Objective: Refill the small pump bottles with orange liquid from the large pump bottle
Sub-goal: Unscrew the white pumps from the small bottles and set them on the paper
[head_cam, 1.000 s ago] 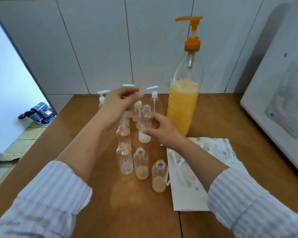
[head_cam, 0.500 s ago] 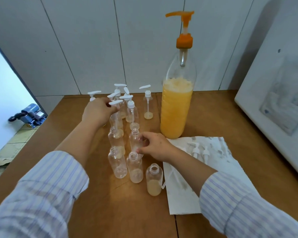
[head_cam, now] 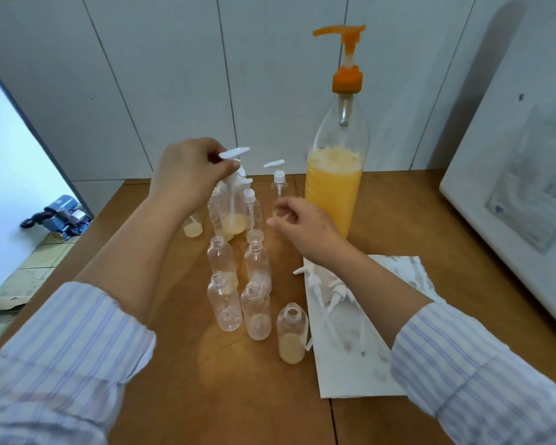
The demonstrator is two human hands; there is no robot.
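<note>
Right now the left hand point(head_cam: 190, 175) is pinching the white pump head point(head_cam: 233, 155) of a small pump bottle point(head_cam: 230, 210) at the back of the cluster, fingers and thumb curled round the nozzle from the left side. That bottle is standing roughly upright, its dip tube running straight down into a shallow layer of orange liquid. The right hand point(head_cam: 302, 223) is hovering just to the right of it, fingers loosely curled and gripping nothing, between the small bottles and the large pump bottle point(head_cam: 334, 175).

The large bottle is standing upright on the worktop point(head_cam: 398, 213), about half full, its orange spout point(head_cam: 337, 30) pointing left, out over the capped bottles. Nearer the person, five uncapped small bottles point(head_cam: 256, 313) are waiting in loose rows, and several removed pumps point(head_cam: 328, 293) are lying on a sheet of paper point(head_cam: 350, 370) to their right.

Judging by this, the cap is about to be unscrewed. The free right hand is the nearer one to steady the bottle's body, which lies just left of it and slightly farther from the person.
</note>
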